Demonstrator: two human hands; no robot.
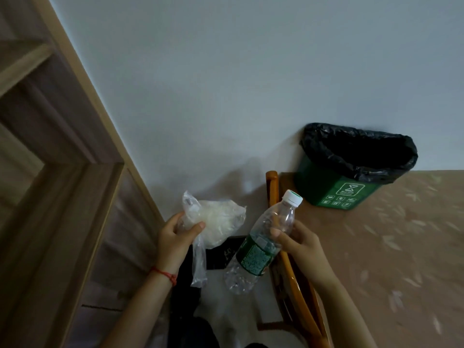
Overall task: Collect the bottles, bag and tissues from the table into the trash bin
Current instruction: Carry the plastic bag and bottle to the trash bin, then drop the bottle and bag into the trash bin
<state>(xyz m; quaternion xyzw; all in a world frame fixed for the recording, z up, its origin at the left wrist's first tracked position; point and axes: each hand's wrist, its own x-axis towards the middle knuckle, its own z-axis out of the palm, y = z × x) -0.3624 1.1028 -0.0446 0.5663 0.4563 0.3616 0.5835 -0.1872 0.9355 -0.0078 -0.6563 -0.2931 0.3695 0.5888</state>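
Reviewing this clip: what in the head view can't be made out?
- Inside of the trash bin: hidden by its black liner and the viewing angle.
- Contents of the plastic bag in the left hand: blurred, whitish.
- Label on the bottle in the right hand: too small to read.

Both forearms reach up from the bottom of the view, bare, the left one wearing a thin red string (pixel 164 274) at the wrist. The left hand (pixel 175 237) is raised with its back toward the camera, thumb and fingers pinched shut on a clear plastic bag (pixel 216 219). The right hand (pixel 300 243) sits level with it and well apart, palm turned left, fingers curled round the upper body of a tilted bottle (pixel 261 242).
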